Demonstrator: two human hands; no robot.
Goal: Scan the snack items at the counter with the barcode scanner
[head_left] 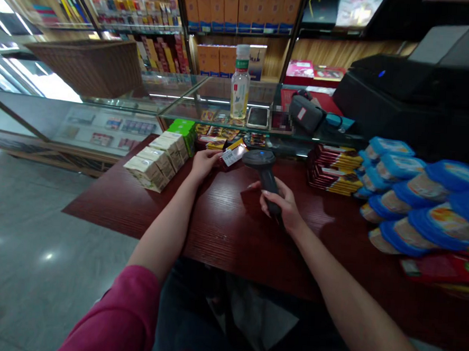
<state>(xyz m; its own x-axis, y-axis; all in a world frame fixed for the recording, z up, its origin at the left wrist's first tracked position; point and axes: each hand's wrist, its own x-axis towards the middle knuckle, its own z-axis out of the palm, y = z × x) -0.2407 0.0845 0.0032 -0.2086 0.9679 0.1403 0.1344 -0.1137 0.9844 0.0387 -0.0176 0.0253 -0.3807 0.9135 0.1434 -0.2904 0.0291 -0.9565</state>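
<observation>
My right hand is wrapped round the handle of a black barcode scanner, whose head points left. Between the fingers of my left hand is a small dark red and yellow snack packet, tilted so that its white barcode label faces up. The scanner's head is close beside the packet's right end. Just behind the packet lie more red and yellow packets in a pile. Left of my left hand stands a row of cream-coloured boxes, with green boxes at its far end.
Stacked red and yellow packets and blue-lidded tubs crowd the right side of the dark wooden counter. On the glass case behind stand a drink bottle, a phone-like device and a grey case.
</observation>
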